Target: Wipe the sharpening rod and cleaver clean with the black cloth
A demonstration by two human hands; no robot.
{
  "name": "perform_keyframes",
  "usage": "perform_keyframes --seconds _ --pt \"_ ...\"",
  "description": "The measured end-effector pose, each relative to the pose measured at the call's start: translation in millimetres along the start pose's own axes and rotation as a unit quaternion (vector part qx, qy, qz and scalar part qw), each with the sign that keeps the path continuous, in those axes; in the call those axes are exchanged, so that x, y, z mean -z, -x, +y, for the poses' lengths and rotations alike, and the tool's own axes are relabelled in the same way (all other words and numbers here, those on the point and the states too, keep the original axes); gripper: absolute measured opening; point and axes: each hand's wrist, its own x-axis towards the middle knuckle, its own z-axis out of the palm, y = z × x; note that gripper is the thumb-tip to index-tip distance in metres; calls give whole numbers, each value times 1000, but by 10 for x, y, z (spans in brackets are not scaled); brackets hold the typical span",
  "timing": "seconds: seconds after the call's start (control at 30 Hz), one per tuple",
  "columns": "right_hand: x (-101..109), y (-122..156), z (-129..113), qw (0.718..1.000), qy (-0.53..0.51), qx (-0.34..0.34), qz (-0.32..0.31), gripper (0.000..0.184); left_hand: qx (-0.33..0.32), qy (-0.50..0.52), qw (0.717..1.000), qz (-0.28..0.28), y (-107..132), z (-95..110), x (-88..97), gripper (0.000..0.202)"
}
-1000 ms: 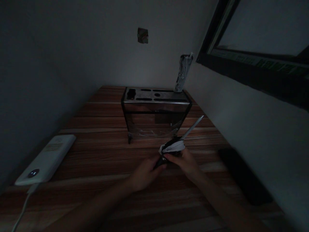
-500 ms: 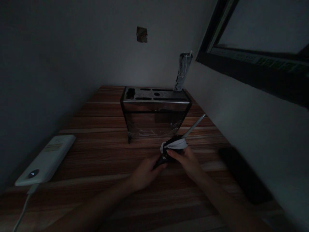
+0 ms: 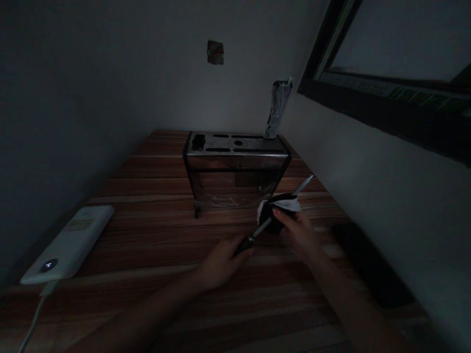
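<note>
In dim light my left hand (image 3: 220, 262) is closed on the dark handle of a long thin steel rod (image 3: 303, 185) that points up and to the right. My right hand (image 3: 299, 231) pinches a black-and-white cloth (image 3: 278, 208) wrapped round the rod's middle, so a short bare stretch of rod shows between the cloth and the handle. Just behind the hands stands a metal-topped block (image 3: 235, 169) with several slots in its top and a see-through front.
A white power bank (image 3: 68, 243) with a cable lies at the left on the wooden table (image 3: 147, 230). A dark flat object (image 3: 371, 267) lies at the right by the wall. A crumpled tube (image 3: 276, 108) stands behind the block. A dark window frame (image 3: 368, 105) hangs at upper right.
My right hand has slid the cloth up along the rod, away from the handle, which uncovers the lower part of the rod. My left hand has stayed in place.
</note>
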Motion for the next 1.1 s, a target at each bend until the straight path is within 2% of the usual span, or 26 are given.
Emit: perform_keyframes --seconds 0.13,0.23,0.4,0.67,0.87,1.1 --pt "89 -106 -63 996 -32 7 87 23 -6 -15 1000 -5 0 -12 -7 20" --pt "182 -206 -131 987 -53 43 143 22 -10 -41 999 -11 1 -16 -13 19" --pt "331 -325 -266 971 -83 130 184 19 -24 -54 998 -23 7 -14 -20 17" --pt "329 -317 -310 964 -117 145 190 20 -26 -73 996 -33 20 8 -12 17" --pt "280 -277 -245 972 -91 100 190 20 -25 -71 997 -22 16 3 -19 16" --pt "84 -106 -35 991 -48 -32 118 28 -10 -53 999 -5 14 29 -8 19"
